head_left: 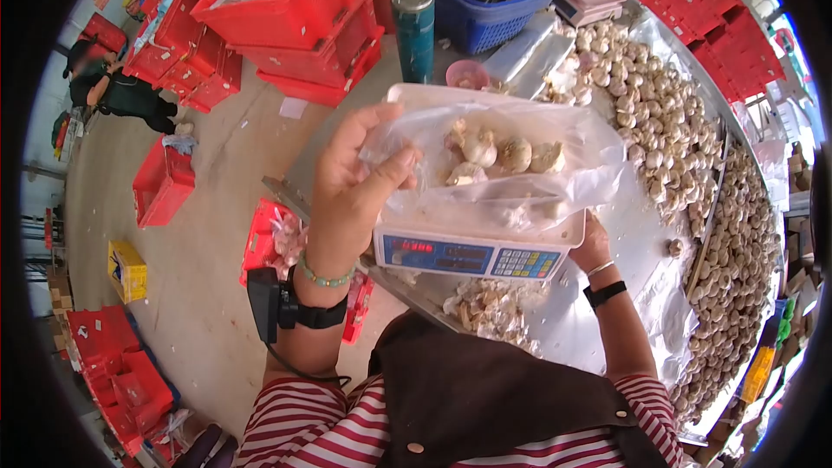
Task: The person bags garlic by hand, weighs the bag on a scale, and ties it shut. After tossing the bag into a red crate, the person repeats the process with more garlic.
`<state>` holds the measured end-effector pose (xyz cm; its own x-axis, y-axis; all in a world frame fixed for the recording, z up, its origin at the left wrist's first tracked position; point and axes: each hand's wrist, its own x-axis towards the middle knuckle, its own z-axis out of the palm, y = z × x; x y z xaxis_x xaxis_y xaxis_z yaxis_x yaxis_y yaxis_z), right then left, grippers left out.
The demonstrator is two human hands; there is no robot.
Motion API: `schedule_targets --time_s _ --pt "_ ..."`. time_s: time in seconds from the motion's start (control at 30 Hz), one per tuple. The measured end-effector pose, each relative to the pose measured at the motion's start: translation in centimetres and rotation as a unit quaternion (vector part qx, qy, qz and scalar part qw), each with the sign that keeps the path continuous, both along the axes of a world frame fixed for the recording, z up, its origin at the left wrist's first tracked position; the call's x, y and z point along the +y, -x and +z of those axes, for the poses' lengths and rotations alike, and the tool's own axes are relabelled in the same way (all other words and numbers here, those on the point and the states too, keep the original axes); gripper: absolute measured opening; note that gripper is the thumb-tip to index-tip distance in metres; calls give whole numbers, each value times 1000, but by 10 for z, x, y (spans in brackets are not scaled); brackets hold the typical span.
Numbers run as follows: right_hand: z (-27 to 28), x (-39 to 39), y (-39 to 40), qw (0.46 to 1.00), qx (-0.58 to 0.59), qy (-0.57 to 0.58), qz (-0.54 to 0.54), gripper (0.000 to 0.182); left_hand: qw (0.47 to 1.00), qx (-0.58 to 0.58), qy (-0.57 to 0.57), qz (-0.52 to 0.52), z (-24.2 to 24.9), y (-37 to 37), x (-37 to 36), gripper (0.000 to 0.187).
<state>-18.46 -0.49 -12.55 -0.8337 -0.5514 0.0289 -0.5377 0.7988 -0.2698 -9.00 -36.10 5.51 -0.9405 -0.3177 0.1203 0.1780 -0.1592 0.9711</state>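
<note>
In the head view, the left hand [357, 169] has its thumb and fingers closed on the near-left edge of a clear plastic bag [585, 143]. The bag spreads from this grip to the right, above the white scale [472, 258], and some garlic bulbs [479, 148] lie inside it, just to the right of the thumb. The right hand [593, 244] is at the right front corner of the scale, below the right end of the bag; its fingers are partly hidden, so I cannot tell if they are closed. The scale shows red digits and a keypad, lower than the left grip.

Beyond the left hand there stand a teal bottle [414, 35], a pink bowl [468, 74] and a blue basket [494, 22]. To the right of the right hand, one loose bulb [674, 248] is on the metal table [568, 316], and farther is the big garlic heap [646, 113]. Garlic skins [498, 308] lie under the front of the scale. Far to the left of the hands, a person [117, 91] is near red crates [195, 61]
</note>
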Motion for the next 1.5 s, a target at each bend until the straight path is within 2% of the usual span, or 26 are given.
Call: schedule_targets --time_s 0.1,0.17,0.23,0.3,0.33,0.37,0.4,0.43,0.47,0.5,0.57,0.63,0.67,0.7,0.73,0.8,0.9,0.93,0.97,1.03,1.07,1.1,1.17,1.37,1.47,1.5 --pt "3 -3 1 999 32 2 -4 31 1000 -5 -15 1 1 -1 6 36" --pt "-9 2 6 998 -35 52 10 33 1000 0 -10 0 3 -1 9 35" --pt "-17 9 6 998 7 58 29 37 1000 -5 -19 -1 4 -1 14 34" --pt "-20 14 1 987 -52 118 -91 41 1000 0 -10 5 6 -2 14 34" --pt "-34 28 7 973 -38 157 -162 43 1000 4 -16 -3 6 -3 13 34" --pt "-42 44 21 924 -72 290 -239 41 1000 5 -23 -13 6 -3 12 34" --pt "-32 45 30 850 -105 414 -310 38 1000 5 -25 -10 5 -3 12 34" --pt "-17 55 43 793 -107 513 -311 37 1000 6 -28 -12 4 -2 11 34" --pt "37 39 42 756 -87 584 -283 40 999 9 -31 -14 4 -3 10 35" --pt "84 23 39 756 -71 604 -240 47 999 9 -34 -17 2 -4 11 35" --pt "173 -30 19 777 10 626 -73 61 999 10 -39 -14 3 -4 15 36" --pt "224 -81 13 848 15 516 117 61 999 23 -40 -8 5 -5 19 36" --pt "239 -103 24 891 78 375 242 63 998 30 -52 -5 6 -6 21 36" --pt "242 -130 25 903 30 314 293 62 997 38 -62 -1 7 -8 22 36" --pt "234 -156 28 898 73 257 349 56 997 43 -61 0 9 -11 22 36" --pt "210 -187 31 915 84 100 381 50 995 46 -83 -2 10 -16 20 37" --pt "176 -206 36 932 41 18 359 51 995 29 -95 4 2 -20 16 37" --pt "171 -204 37 940 6 4 341 60 995 29 -98 7 -3 -20 14 37" --pt "170 -199 35 939 3 1 343 60 996 30 -87 19 -8 -19 11 37" --pt "168 -184 32 940 -23 66 333 74 996 31 -81 30 -11 -18 8 37" --pt "171 -172 34 947 -36 28 317 83 996 35 -65 43 -10 -18 6 36" --pt "173 -162 33 948 -35 24 316 83 996 39 -48 56 -9 -17 5 36" --pt "177 -141 31 966 82 -17 243 83 995 49 -60 59 -8 -16 4 36" --pt "191 -81 34 966 27 -42 256 54 996 49 -65 44 -8 -14 6 36" --pt "183 -58 32 960 70 -148 229 49 996 71 -31 39 -13 -11 6 36" --pt "171 -49 37 959 109 -159 209 41 996 70 -29 42 -12 -11 8 36"
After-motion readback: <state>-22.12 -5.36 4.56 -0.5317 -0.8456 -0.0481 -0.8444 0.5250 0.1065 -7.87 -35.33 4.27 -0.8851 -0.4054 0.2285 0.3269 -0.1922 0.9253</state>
